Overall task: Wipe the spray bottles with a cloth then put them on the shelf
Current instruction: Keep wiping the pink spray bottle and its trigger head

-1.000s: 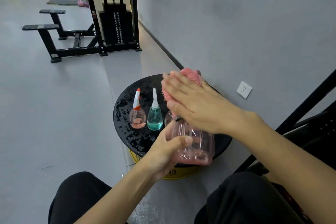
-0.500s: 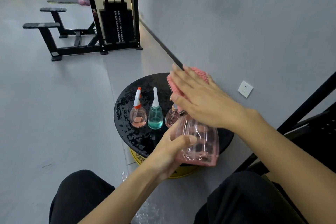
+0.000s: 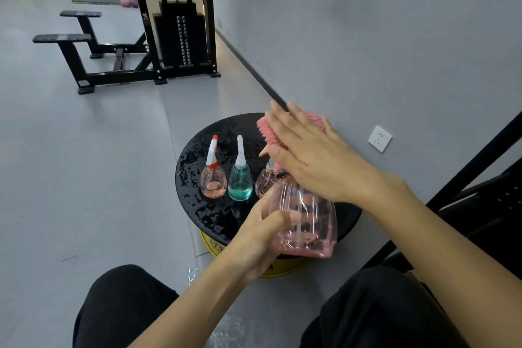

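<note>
My left hand (image 3: 264, 230) grips a large clear pink spray bottle (image 3: 308, 223) by its body, above the front of a round black table (image 3: 197, 172). My right hand (image 3: 313, 158) lies flat with straight fingers on a pink cloth (image 3: 269, 128), pressing it over the bottle's top, which is hidden. On the wet tabletop stand a small pink bottle with a red-and-white nozzle (image 3: 213, 178), a teal bottle with a white nozzle (image 3: 240, 181), and a third small pink bottle (image 3: 265, 178), partly hidden behind the large one.
The table stands on a yellow base (image 3: 214, 246) next to a grey wall with a white socket (image 3: 380, 138). A black frame (image 3: 466, 172) stands at the right. Gym benches (image 3: 82, 45) and a weight machine (image 3: 180, 25) stand farther back. My knees are at the bottom.
My right hand with the cloth has slid a little up and to the right over the bottle's top. My left hand keeps its grip, and the bottle has tilted slightly.
</note>
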`<move>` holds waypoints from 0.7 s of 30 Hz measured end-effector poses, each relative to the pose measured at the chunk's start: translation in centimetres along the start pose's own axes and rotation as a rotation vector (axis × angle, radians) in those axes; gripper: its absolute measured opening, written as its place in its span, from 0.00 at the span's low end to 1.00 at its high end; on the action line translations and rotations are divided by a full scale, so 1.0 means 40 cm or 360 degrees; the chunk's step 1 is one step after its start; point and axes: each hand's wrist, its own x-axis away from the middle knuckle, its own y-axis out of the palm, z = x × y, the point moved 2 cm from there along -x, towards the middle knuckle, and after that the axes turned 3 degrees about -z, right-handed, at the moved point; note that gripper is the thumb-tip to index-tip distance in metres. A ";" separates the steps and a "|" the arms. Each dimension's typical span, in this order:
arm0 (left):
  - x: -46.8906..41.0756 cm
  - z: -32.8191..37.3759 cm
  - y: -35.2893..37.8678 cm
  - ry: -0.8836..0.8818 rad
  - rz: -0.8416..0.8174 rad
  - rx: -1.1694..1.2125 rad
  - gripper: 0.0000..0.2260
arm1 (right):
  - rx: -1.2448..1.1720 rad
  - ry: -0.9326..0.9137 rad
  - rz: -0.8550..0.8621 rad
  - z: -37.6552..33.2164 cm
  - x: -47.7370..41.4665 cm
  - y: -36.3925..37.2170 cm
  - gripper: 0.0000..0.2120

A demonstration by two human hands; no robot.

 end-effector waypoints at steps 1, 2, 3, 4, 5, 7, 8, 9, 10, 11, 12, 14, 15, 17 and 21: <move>0.000 -0.001 0.002 0.0003 -0.0003 0.0004 0.30 | -0.0030 0.0038 0.0030 0.007 -0.008 -0.002 0.29; -0.001 -0.002 0.003 0.0014 -0.0005 0.0012 0.30 | -0.0063 0.0063 0.0054 0.010 -0.014 -0.003 0.29; -0.001 -0.003 0.003 0.0025 -0.0007 0.0023 0.30 | -0.0090 0.0073 0.0059 0.011 -0.017 -0.001 0.29; -0.002 -0.004 0.000 0.0033 -0.0008 0.0034 0.29 | -0.0103 0.0067 0.0041 0.009 -0.017 0.004 0.29; -0.003 -0.005 -0.003 0.0041 -0.0005 0.0048 0.27 | -0.0103 0.0048 0.0008 0.005 -0.013 0.010 0.30; -0.002 -0.003 -0.012 0.0054 0.0005 0.0065 0.25 | -0.0095 -0.0003 -0.0053 -0.007 0.005 0.022 0.30; -0.001 -0.003 -0.016 0.0056 0.0007 0.0056 0.25 | -0.0103 -0.0027 -0.0075 -0.011 0.016 0.027 0.29; -0.001 -0.001 -0.020 0.0054 0.0015 0.0040 0.27 | -0.0116 -0.0049 -0.0093 -0.014 0.026 0.030 0.29; 0.000 0.001 -0.020 0.0051 0.0022 0.0026 0.30 | -0.0122 -0.0067 -0.0100 -0.015 0.032 0.032 0.29; 0.000 0.002 -0.021 0.0050 0.0024 0.0012 0.32 | -0.0118 -0.0075 -0.0085 -0.014 0.034 0.034 0.29; -0.001 0.000 -0.019 0.0053 0.0015 -0.0011 0.33 | -0.0111 -0.0061 -0.0054 -0.010 0.032 0.033 0.29; -0.002 -0.006 -0.013 0.0046 0.0014 -0.0055 0.34 | -0.0128 0.0029 0.0021 0.009 0.011 0.025 0.29; -0.001 -0.009 -0.010 0.0038 0.0017 -0.0064 0.35 | -0.0157 0.0081 0.0060 0.020 -0.003 0.019 0.29; 0.001 -0.014 -0.009 0.0034 0.0002 -0.0068 0.36 | -0.0257 0.0151 0.0121 0.040 -0.023 0.008 0.32; 0.003 -0.014 -0.017 0.0032 -0.0001 -0.0080 0.35 | -0.0402 0.0061 0.0105 0.036 -0.007 0.023 0.41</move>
